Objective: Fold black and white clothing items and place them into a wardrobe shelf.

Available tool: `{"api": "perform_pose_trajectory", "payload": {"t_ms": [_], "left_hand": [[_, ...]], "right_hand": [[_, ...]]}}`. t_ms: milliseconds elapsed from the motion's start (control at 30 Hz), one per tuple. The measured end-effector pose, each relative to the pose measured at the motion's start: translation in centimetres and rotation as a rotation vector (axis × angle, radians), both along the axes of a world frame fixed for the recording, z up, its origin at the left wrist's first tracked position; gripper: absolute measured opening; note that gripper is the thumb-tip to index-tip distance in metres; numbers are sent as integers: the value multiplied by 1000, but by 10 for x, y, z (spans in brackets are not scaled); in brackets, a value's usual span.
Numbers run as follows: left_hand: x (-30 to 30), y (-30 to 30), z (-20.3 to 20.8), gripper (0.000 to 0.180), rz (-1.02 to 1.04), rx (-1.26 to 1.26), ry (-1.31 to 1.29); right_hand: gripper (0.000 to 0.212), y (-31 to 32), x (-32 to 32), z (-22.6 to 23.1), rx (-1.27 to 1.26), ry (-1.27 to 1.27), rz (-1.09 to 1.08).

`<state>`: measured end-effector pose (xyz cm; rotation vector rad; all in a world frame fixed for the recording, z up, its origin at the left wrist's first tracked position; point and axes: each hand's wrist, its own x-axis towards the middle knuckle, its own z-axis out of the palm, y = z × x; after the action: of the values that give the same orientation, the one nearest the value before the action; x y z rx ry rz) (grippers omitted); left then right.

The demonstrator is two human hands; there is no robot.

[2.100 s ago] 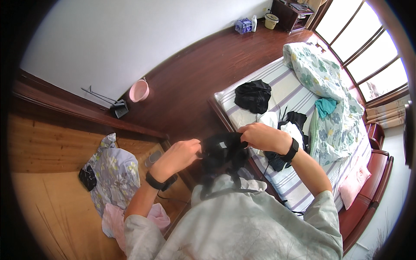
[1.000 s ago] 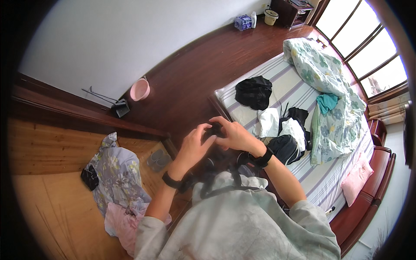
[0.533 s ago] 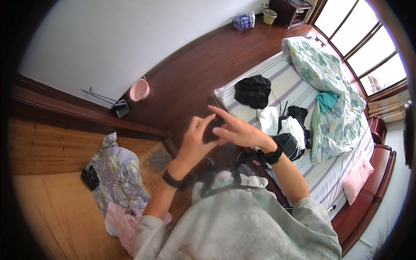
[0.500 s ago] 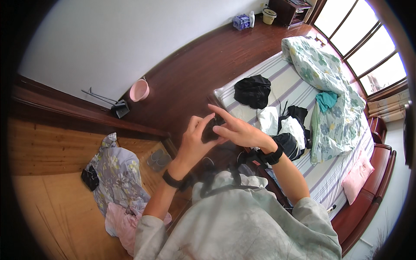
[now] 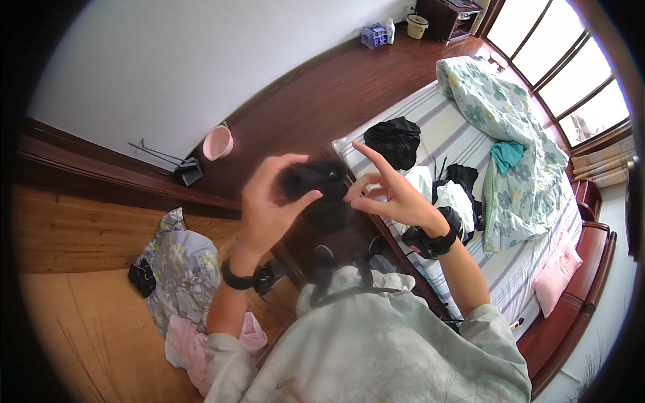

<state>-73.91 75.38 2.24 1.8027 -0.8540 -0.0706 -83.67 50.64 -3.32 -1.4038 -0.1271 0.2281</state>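
A black piece of cloth point(image 5: 316, 181), smeared by motion, hangs between my hands in front of my body; it may be a small garment, but its kind is unclear. My left hand point(image 5: 269, 205) grips its left side between thumb and fingers. At its right edge, my right hand point(image 5: 403, 198) pinches the cloth with bent fingers and thumb, while the index finger points up and away. Each wrist wears a black band. Right of my hands, a black bundled garment point(image 5: 393, 142) lies on the bed, with white and black clothes point(image 5: 451, 198) heaped nearer me.
The bed point(image 5: 430, 111) has a striped sheet, a floral quilt point(image 5: 500, 121), a teal cloth point(image 5: 506, 156) and a pink pillow point(image 5: 556, 274). On the left lie a grey floral cloth point(image 5: 185, 269) and pink cloth point(image 5: 185, 346). A pink bucket point(image 5: 218, 143) and dustpan point(image 5: 189, 172) stand by the wall.
My hands have moved apart, left hand to the left and right hand to the right. The black cloth, small and bunched before, now spreads wider between them.
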Motion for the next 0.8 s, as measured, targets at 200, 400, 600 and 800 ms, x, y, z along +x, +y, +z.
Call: {"api": "perform_pose_trajectory", "payload": {"t_ms": [200, 400, 600, 800], "left_hand": [[-7, 9, 46, 52, -78, -92, 100], [9, 32, 65, 59, -42, -192, 127], [53, 45, 62, 51, -22, -354, 268], [93, 57, 54, 44, 158, -337, 336]], "right_hand": [[119, 2, 4, -82, -606, -402, 10], [114, 37, 14, -139, -535, -156, 177], [68, 47, 5, -118, -335, 61, 362], [47, 54, -19, -86, -121, 199, 598]]}}
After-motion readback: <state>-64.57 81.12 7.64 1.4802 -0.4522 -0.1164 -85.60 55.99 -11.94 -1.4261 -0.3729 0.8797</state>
